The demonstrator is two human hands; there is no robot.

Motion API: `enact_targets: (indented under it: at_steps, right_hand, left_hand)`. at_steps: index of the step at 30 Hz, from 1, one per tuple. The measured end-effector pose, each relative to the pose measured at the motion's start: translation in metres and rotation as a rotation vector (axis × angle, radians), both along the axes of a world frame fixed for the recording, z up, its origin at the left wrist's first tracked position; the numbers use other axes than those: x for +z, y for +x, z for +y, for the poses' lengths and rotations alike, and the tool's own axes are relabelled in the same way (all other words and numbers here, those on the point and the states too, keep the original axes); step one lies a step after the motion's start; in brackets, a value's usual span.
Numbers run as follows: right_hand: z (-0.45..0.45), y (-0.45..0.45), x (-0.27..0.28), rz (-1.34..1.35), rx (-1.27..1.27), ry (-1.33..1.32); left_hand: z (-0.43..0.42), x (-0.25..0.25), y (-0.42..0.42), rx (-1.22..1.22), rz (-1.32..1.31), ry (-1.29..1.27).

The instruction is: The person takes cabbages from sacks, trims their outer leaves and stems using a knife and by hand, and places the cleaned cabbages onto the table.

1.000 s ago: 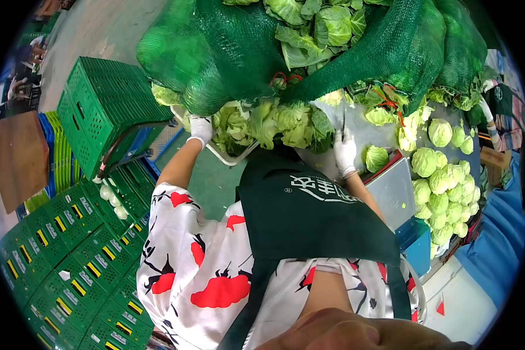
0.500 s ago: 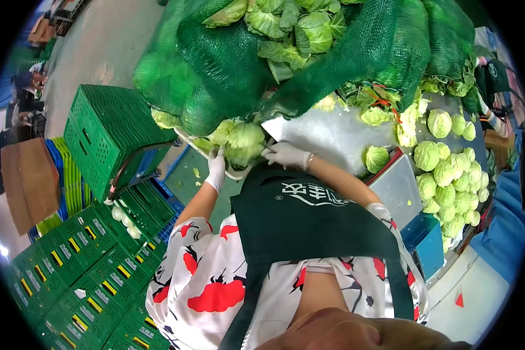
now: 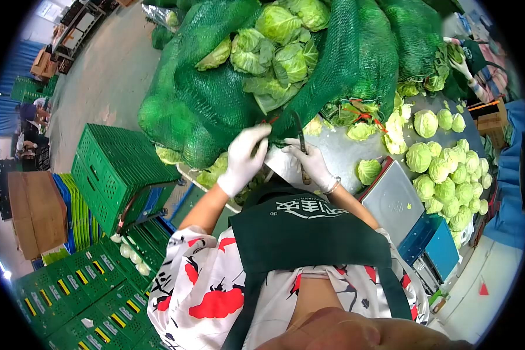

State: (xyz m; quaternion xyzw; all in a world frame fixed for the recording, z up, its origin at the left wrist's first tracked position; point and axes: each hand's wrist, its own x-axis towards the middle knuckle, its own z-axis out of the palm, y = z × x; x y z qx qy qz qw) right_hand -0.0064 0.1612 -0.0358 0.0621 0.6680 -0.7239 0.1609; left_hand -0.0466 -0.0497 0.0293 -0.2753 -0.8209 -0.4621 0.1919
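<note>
My left hand, in a white glove, is at the lower edge of a green net bag, its fingers curled on the mesh. Close beside it, my gloved right hand is closed around a thin, dark, curved tool whose kind I cannot make out. Its fingertips are near a strip of the net. Cabbages with loose outer leaves show in the opening of the bag. Below my left hand, a pale green cabbage is partly hidden in a white-rimmed container.
Trimmed cabbages are heaped on the right of the metal table. A grey flat-topped box stands by my right arm. Green crates are stacked at left. Another person's gloved hand is at the far right.
Both hands have left the cabbage at the container and risen to the net bag's edge. The dark curved tool now shows in my right hand. The view has shifted slightly.
</note>
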Motion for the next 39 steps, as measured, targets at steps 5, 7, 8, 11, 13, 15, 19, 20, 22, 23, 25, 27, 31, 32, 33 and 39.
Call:
enact_targets:
  at_steps: [5,7,8,11,13,15,19,20,22,23,25,27,31,32,33,39]
  right_hand:
    - [0.015,-0.008,0.027,0.047,-0.193,-0.06]
    - [0.021,-0.013,0.032,0.052,-0.272,-0.068]
    - [0.025,-0.014,0.036,0.058,-0.278,-0.013]
    - [0.034,-0.004,0.026,0.019,-0.325,-0.01]
    - [0.038,0.004,0.015,-0.03,-0.362,-0.008]
    - [0.042,0.014,0.006,-0.072,-0.402,-0.029]
    - [0.051,0.033,-0.002,-0.086,-0.411,-0.002]
    - [0.055,0.039,0.0,-0.102,-0.419,0.017]
    - [0.065,0.051,-0.002,-0.092,-0.469,0.027]
    - [0.07,0.059,-0.004,-0.092,-0.496,0.03]
    - [0.082,0.074,-0.011,-0.12,-0.553,-0.022]
    - [0.088,0.088,-0.016,-0.168,-0.605,-0.061]
    - [0.087,0.104,-0.013,-0.22,-0.568,-0.053]
    - [0.086,0.106,-0.015,-0.242,-0.532,-0.075]
    - [0.086,0.109,-0.019,-0.263,-0.498,-0.097]
    - [0.085,0.13,-0.03,-0.302,-0.572,-0.255]
  left_hand:
    - [0.061,0.035,-0.132,-0.017,0.154,0.027]
    - [0.085,0.025,-0.185,0.02,0.145,-0.248]
    - [0.096,0.014,-0.208,0.017,0.168,-0.439]
    - [0.129,0.024,-0.213,0.01,0.131,-1.233]
    - [0.148,0.002,-0.208,0.171,0.263,-1.438]
    - [0.151,-0.016,-0.209,0.284,0.311,-1.298]
    - [0.131,-0.005,-0.204,0.114,0.228,-1.177]
    - [0.124,-0.005,-0.203,0.082,0.207,-1.121]
    - [0.111,0.015,-0.187,0.025,0.085,-0.993]
    - [0.103,0.013,-0.184,0.022,-0.01,-0.854]
    - [0.083,0.022,-0.174,0.072,-0.223,-0.586]
    - [0.057,0.016,-0.178,-0.163,-0.623,0.13]
    - [0.041,0.057,-0.127,-0.296,-1.039,0.824]
    - [0.041,0.057,-0.115,-0.387,-1.113,0.898]
    - [0.043,0.06,-0.099,-0.466,-1.166,0.95]
    - [0.108,0.015,-0.001,-0.621,-1.609,1.083]
